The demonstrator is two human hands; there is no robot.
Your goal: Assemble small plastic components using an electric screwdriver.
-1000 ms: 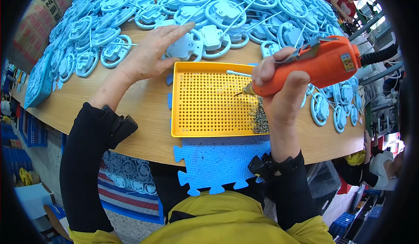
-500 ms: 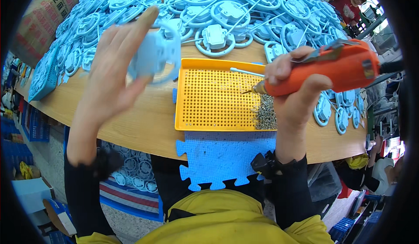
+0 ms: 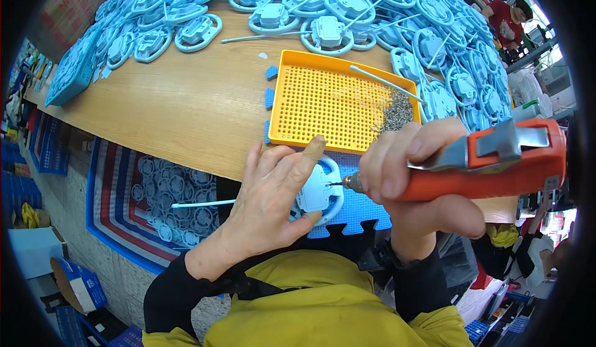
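My left hand (image 3: 267, 201) holds a light-blue plastic ring-shaped part (image 3: 318, 188) with a box-like middle down on a blue foam mat (image 3: 369, 219). A thin light-blue rod (image 3: 202, 204) sticks out to the left from beneath that hand. My right hand (image 3: 416, 185) grips an orange electric screwdriver (image 3: 496, 167) lying nearly level. Its bit meets the middle of the part, near my left fingertips; whether a screw sits under the tip is too small to tell. Just beyond both hands stands a yellow perforated tray (image 3: 279, 105), with loose screws (image 3: 397, 112) heaped at its right end.
A large pile of similar light-blue parts (image 3: 329, 30) covers the table's far side and right. One rod (image 3: 385, 82) lies across the tray. At far left is a blue basket (image 3: 77, 67). Below the table edge, a striped-lined bin (image 3: 118, 210) holds more parts. A person (image 3: 506, 21) is at far right.
My left hand has come down from the left with the part and laid it on the mat. The screwdriver has moved down and nearer, its bit now at the part.
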